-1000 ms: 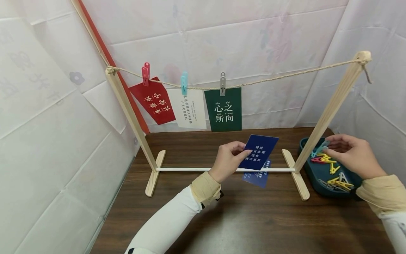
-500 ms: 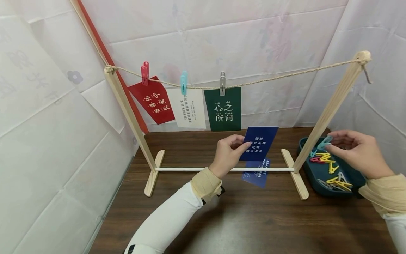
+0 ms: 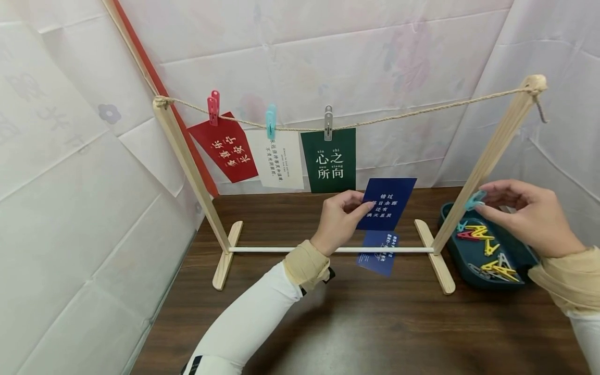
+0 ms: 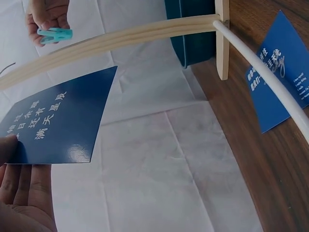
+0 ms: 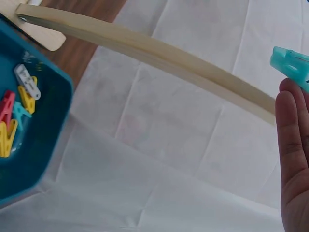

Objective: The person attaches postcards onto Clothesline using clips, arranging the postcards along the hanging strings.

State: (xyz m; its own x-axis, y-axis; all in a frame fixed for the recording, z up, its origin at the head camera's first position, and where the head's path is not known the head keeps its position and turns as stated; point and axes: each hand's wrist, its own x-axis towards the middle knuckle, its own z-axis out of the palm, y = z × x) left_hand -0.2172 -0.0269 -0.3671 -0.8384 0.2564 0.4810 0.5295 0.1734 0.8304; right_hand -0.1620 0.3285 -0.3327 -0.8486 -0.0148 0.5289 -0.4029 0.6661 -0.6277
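Between thumb and fingers, my left hand [image 3: 338,221] pinches the left edge of a dark blue card [image 3: 389,203] printed with white characters. The card is raised in front of the frame, below and right of a hanging green card [image 3: 328,161]. My right hand [image 3: 529,216] holds a light blue clothespin [image 3: 475,200] at its fingertips, over the bin and beside the right post. In the left wrist view the same clothespin [image 4: 55,35] shows beyond the card. Strung between the posts, the twine [image 3: 412,115] carries the green card under a grey clothespin [image 3: 328,123].
A red card [image 3: 225,148] and a white card [image 3: 276,161] also hang from clothespins. Another blue card [image 3: 377,260] lies on the table by the white rod [image 3: 281,250]. The dark teal bin [image 3: 473,276] at right holds several clothespins. Wooden posts [image 3: 492,151] flank the twine.
The right hand has lifted a light blue clothespin up out of the bin and slightly left. My left hand has raised the blue card a little toward the twine.
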